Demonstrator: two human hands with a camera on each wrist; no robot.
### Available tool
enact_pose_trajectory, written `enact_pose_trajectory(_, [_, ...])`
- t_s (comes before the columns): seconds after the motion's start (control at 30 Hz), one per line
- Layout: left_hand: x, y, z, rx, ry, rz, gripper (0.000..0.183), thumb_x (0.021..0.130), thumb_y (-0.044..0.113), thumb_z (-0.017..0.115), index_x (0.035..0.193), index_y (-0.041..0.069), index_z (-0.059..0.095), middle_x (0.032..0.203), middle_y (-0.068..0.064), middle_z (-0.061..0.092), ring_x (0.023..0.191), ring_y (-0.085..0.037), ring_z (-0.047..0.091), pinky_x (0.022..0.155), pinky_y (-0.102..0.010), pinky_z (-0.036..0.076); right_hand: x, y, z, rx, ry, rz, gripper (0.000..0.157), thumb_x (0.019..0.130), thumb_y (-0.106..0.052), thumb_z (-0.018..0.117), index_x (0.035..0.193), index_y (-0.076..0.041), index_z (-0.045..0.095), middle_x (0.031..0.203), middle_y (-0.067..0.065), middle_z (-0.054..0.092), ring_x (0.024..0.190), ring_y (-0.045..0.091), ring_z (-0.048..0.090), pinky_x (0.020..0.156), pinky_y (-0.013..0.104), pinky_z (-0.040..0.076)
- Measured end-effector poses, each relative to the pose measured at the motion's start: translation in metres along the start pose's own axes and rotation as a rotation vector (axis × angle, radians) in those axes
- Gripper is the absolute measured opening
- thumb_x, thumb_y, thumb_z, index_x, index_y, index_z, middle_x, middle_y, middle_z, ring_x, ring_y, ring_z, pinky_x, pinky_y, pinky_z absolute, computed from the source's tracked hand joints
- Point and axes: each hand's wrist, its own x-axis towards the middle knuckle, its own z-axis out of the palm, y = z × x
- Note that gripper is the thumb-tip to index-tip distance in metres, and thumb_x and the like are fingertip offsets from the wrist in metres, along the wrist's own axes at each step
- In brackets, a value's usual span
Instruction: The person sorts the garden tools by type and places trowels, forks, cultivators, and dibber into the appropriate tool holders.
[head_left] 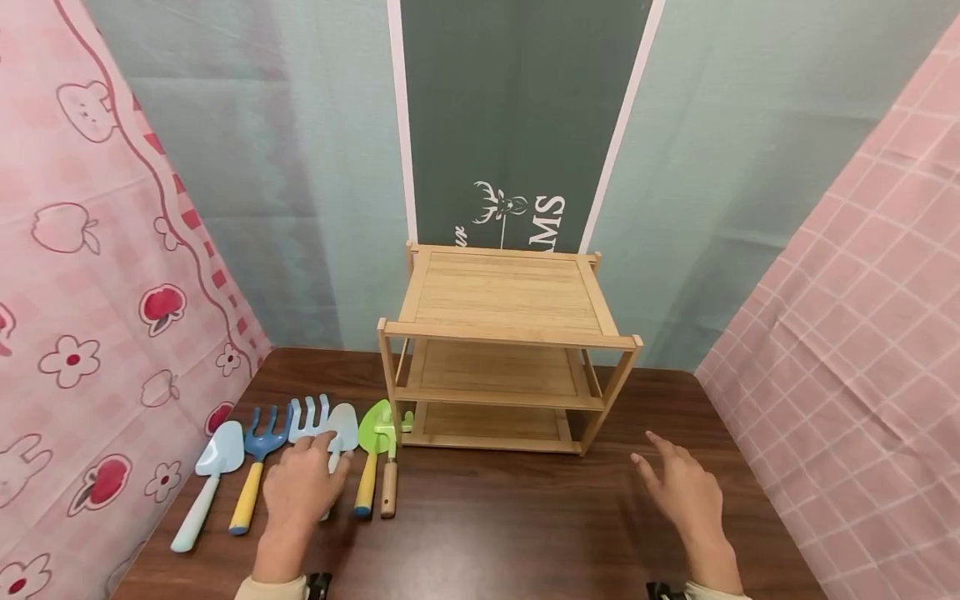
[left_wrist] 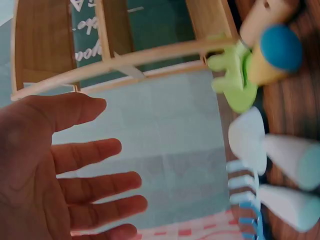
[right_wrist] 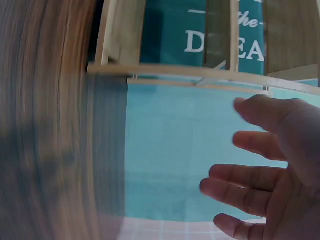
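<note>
My left hand [head_left: 302, 482] hovers over the row of garden tools, its fingers spread and holding nothing. Partly covered by it are a light blue hand fork [head_left: 309, 417] and a pale trowel [head_left: 344, 425]. To its left lie a light blue trowel [head_left: 222, 450] and a dark blue hand fork [head_left: 257, 475] with a yellow handle. On its right are a green trowel [head_left: 367, 479] with a yellow handle and a green hand fork [head_left: 389, 487] with a wooden handle. My right hand [head_left: 686, 493], empty with fingers extended, is right of the wooden shelf [head_left: 513, 296].
The three-tier shelf stands at the back middle of the dark wood table [head_left: 495, 517], and the green tools' heads reach its left front leg. Grey-green cloth [head_left: 337, 167] hangs behind, with pink patterned cloth [head_left: 112, 333] on the left and pink checked cloth [head_left: 847, 333] on the right.
</note>
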Motion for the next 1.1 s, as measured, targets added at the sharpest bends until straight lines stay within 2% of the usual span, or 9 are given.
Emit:
enact_pose_trajectory(0.1, [-0.001, 0.007, 0.0, -0.083, -0.053, -0.117, 0.041, 0.084, 0.032, 0.065, 0.114, 0.003, 0.063, 0.103, -0.022, 0.062, 0.074, -0.036, 0.06, 0.049, -0.048, 0.046, -0.002, -0.003, 0.001, 0.12, 0.05, 0.046, 0.045, 0.088, -0.028, 0.064, 0.122, 0.0, 0.057, 0.109, 0.031, 0.058, 0.087, 0.05, 0.057, 0.06, 0.056, 0.045])
enact_pose_trajectory(0.17, [-0.004, 0.01, -0.001, -0.146, -0.027, -0.188, 0.04, 0.084, 0.032, 0.064, 0.113, 0.005, 0.064, 0.101, -0.019, 0.062, 0.071, -0.034, 0.06, 0.047, -0.047, 0.045, -0.002, -0.008, 0.001, 0.219, 0.104, 0.084, 0.041, 0.089, -0.024, 0.063, 0.122, 0.0, 0.058, 0.109, 0.028, 0.06, 0.09, 0.047, 0.057, 0.066, 0.057, 0.045])
enact_pose_trajectory(0.23, [-0.007, 0.011, 0.0, -0.18, 0.02, -0.219, 0.039, 0.084, 0.031, 0.065, 0.113, 0.005, 0.064, 0.101, -0.019, 0.063, 0.071, -0.035, 0.06, 0.048, -0.048, 0.045, -0.002, -0.013, 0.003, 0.31, 0.178, 0.122, 0.035, 0.088, -0.018, 0.064, 0.119, 0.0, 0.06, 0.105, 0.023, 0.063, 0.091, 0.04, 0.059, 0.07, 0.046, 0.048])
enact_pose_trajectory(0.37, [-0.011, 0.013, 0.006, -0.244, 0.096, -0.255, 0.04, 0.083, 0.03, 0.066, 0.114, 0.005, 0.063, 0.104, -0.02, 0.061, 0.079, -0.039, 0.059, 0.057, -0.054, 0.045, -0.001, -0.02, 0.007, 0.459, 0.322, 0.205, 0.026, 0.087, -0.011, 0.065, 0.111, -0.002, 0.065, 0.097, 0.013, 0.066, 0.087, 0.009, 0.059, 0.07, 0.019, 0.043])
enact_pose_trajectory(0.47, [-0.012, 0.013, 0.016, -0.311, 0.164, -0.261, 0.041, 0.084, 0.028, 0.067, 0.116, 0.003, 0.062, 0.106, -0.021, 0.06, 0.09, -0.04, 0.056, 0.066, -0.057, 0.043, 0.003, -0.025, 0.008, 0.544, 0.382, 0.25, 0.023, 0.087, -0.01, 0.064, 0.109, -0.003, 0.066, 0.097, 0.011, 0.067, 0.084, -0.002, 0.054, 0.07, 0.011, 0.04])
enact_pose_trajectory(0.63, [-0.015, 0.013, 0.033, -0.444, 0.259, -0.274, 0.041, 0.085, 0.026, 0.066, 0.118, 0.002, 0.06, 0.106, -0.021, 0.058, 0.095, -0.037, 0.054, 0.075, -0.055, 0.04, 0.01, -0.035, 0.004, 0.723, 0.408, 0.291, 0.027, 0.089, -0.009, 0.061, 0.115, -0.002, 0.063, 0.105, 0.012, 0.064, 0.09, 0.002, 0.057, 0.076, 0.013, 0.042])
enact_pose_trajectory(0.9, [-0.022, 0.019, 0.049, -0.632, 0.366, -0.377, 0.038, 0.087, 0.021, 0.064, 0.117, -0.002, 0.059, 0.107, -0.021, 0.06, 0.095, -0.034, 0.057, 0.073, -0.049, 0.046, 0.023, -0.042, -0.005, 1.058, 0.431, 0.296, 0.037, 0.089, 0.0, 0.059, 0.126, 0.001, 0.056, 0.114, 0.009, 0.062, 0.101, 0.01, 0.058, 0.082, 0.012, 0.042])
enact_pose_trajectory(1.0, [-0.025, 0.021, 0.056, -0.658, 0.442, -0.369, 0.035, 0.087, 0.016, 0.065, 0.116, -0.003, 0.059, 0.11, -0.019, 0.06, 0.095, -0.031, 0.057, 0.072, -0.041, 0.045, 0.027, -0.043, -0.008, 1.159, 0.443, 0.275, 0.036, 0.089, 0.002, 0.057, 0.126, 0.002, 0.055, 0.114, 0.01, 0.062, 0.101, 0.011, 0.059, 0.085, 0.014, 0.042])
enact_pose_trajectory(1.1, [-0.029, 0.022, 0.064, -0.646, 0.511, -0.318, 0.033, 0.085, 0.011, 0.066, 0.115, -0.003, 0.06, 0.109, -0.016, 0.061, 0.091, -0.023, 0.058, 0.069, -0.03, 0.043, 0.032, -0.045, -0.01, 1.196, 0.449, 0.239, 0.035, 0.09, 0.001, 0.056, 0.126, 0.002, 0.055, 0.116, 0.013, 0.061, 0.102, 0.013, 0.06, 0.086, 0.016, 0.043])
